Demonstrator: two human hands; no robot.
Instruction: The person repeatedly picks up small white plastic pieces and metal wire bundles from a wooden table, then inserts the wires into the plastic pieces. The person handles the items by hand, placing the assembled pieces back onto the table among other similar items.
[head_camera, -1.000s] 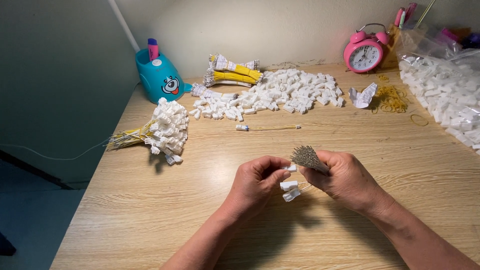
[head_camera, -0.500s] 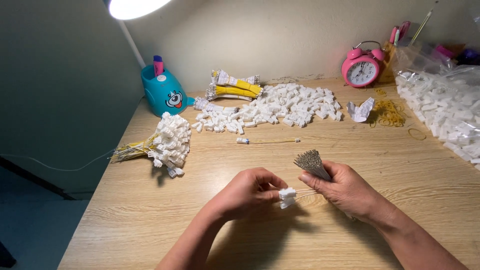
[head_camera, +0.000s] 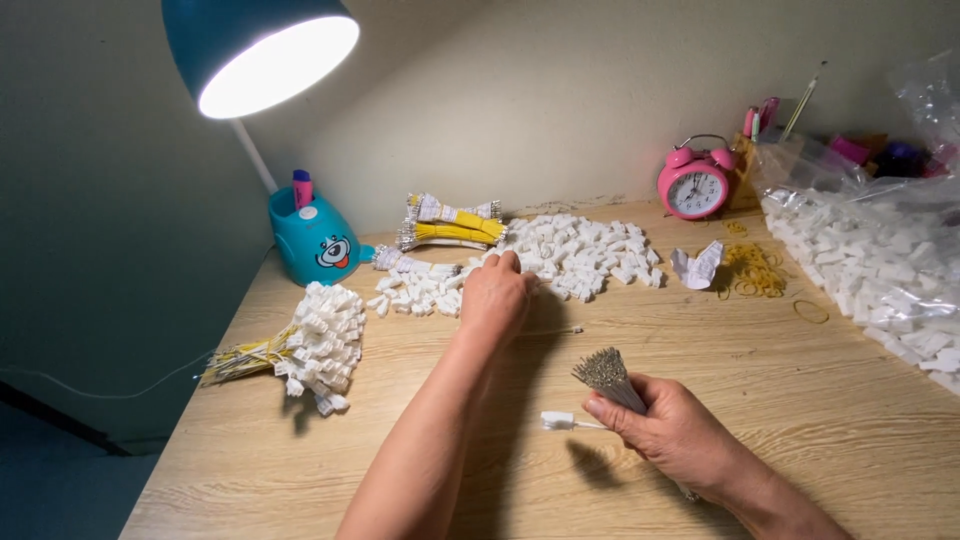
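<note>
The left hand (head_camera: 495, 295) reaches to 12 o'clock, fingers curled onto the pile of white connectors (head_camera: 580, 255) on the desk (head_camera: 400, 460). The right hand (head_camera: 675, 435), at 5 o'clock, grips a bundle of wires (head_camera: 605, 372).

One lamp (head_camera: 262, 50), one alarm clock (head_camera: 694, 186)
</note>
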